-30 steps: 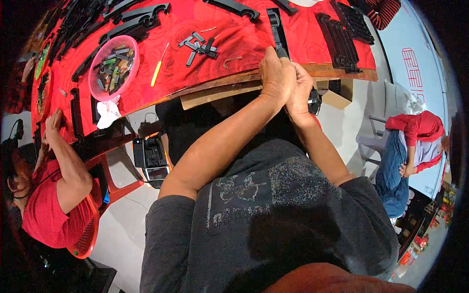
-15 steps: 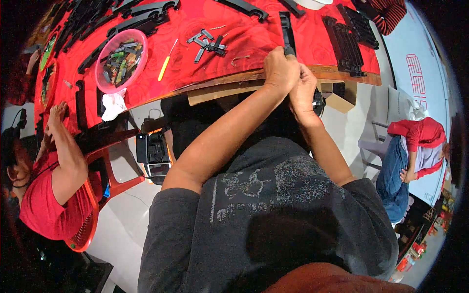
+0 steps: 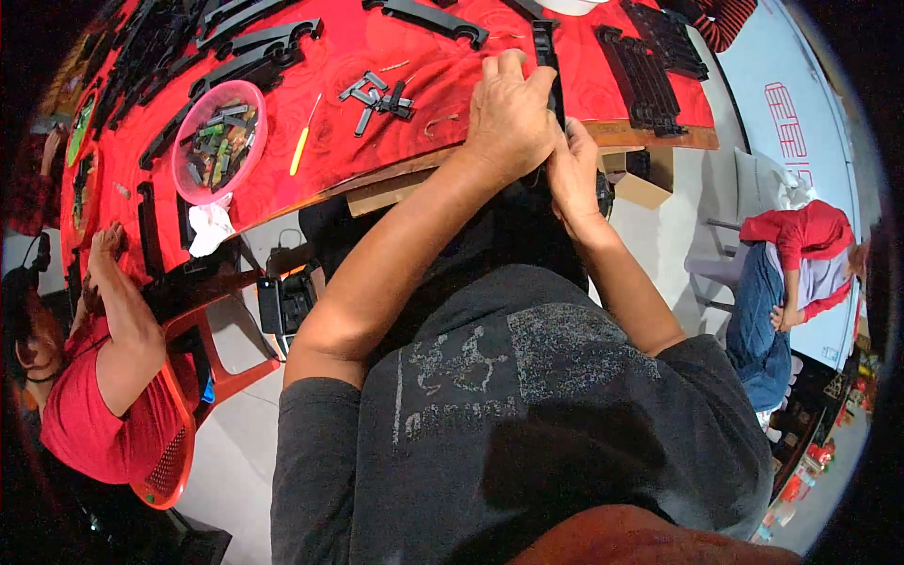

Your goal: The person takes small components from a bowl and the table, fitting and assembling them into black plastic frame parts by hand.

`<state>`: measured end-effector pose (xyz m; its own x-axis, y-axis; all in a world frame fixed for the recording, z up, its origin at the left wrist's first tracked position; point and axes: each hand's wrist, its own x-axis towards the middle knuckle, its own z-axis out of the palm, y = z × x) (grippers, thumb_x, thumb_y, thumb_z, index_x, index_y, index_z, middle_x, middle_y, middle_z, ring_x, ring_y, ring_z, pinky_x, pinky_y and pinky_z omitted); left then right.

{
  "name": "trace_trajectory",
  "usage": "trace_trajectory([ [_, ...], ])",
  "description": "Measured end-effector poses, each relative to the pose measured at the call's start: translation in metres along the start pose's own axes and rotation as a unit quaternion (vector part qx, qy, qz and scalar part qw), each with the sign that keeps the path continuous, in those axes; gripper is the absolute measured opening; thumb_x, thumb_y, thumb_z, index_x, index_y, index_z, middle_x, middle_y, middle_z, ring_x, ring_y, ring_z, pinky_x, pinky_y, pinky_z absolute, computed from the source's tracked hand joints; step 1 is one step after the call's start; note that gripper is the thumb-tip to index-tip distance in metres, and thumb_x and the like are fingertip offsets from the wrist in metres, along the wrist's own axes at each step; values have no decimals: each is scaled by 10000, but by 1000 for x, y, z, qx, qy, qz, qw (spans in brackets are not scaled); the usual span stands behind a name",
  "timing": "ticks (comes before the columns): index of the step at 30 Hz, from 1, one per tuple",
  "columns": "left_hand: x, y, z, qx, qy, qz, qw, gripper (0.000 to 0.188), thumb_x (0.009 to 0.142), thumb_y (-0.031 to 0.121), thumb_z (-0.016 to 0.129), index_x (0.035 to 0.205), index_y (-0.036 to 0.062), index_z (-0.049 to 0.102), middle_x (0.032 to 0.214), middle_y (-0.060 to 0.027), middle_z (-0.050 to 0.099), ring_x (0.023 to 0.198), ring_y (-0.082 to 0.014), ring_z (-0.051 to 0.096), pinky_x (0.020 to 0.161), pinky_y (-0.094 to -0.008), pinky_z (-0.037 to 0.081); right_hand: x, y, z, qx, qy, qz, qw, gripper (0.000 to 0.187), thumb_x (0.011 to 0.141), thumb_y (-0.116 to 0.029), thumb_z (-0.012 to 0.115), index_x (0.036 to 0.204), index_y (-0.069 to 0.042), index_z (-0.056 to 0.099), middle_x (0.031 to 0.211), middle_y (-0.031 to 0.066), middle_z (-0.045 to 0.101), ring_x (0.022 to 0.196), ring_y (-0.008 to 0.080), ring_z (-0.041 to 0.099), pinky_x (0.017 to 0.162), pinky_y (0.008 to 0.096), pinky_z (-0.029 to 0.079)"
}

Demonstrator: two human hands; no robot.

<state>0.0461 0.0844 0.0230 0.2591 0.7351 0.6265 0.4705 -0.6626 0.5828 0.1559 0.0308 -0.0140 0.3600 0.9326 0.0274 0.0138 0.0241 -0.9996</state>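
A long narrow black plastic part (image 3: 543, 42) lies across the table's front edge, pointing away from me. My left hand (image 3: 513, 115) is over its left side, back of the hand up, fingers bent and thumb against the part. Just below, at the table edge, my right hand (image 3: 574, 169) closes round the near end, which the hands mostly hide. To the left lies a small pile of short grey and black plastic pieces (image 3: 377, 102). Beside that are a yellow-handled screwdriver (image 3: 299, 151) and a pink bowl (image 3: 179, 155) of small mixed pieces.
A red cloth (image 3: 339, 146) covers the table. Black slatted parts (image 3: 640, 80) lie at right, and long black parts (image 3: 254, 56) at far left. White crumpled tissue (image 3: 209, 226) sits by the bowl. A co-worker (image 3: 113, 395) sits at left. A cardboard box (image 3: 650, 184) stands below the edge.
My left hand has shifted left and spread further up along the black part. My right hand is slightly lower. The whole view has shifted a little.
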Motion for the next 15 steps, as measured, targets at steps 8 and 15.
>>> trace_trajectory([
  [8, 3, 4, 3, 78, -72, -1, 994, 247, 669, 142, 644, 882, 21, 621, 979, -216, 529, 965, -398, 504, 750, -486, 462, -7, 4, -11, -49, -10, 26, 998, 210, 964, -168, 521, 1026, 26, 576, 912, 39, 614, 811, 92, 547, 721, 234, 445],
  [15, 0, 14, 2, 26, -128, -41, 991, 424, 698, 68, 612, 1113, 15, 542, 1127, -248, 499, 1021, -429, 501, 877, -489, 443, -4, 5, -13, 8, 23, 17, 1000, 155, 956, -137, 533, 963, 12, 576, 754, 5, 569, 640, 66, 490, 551, 231, 403],
])
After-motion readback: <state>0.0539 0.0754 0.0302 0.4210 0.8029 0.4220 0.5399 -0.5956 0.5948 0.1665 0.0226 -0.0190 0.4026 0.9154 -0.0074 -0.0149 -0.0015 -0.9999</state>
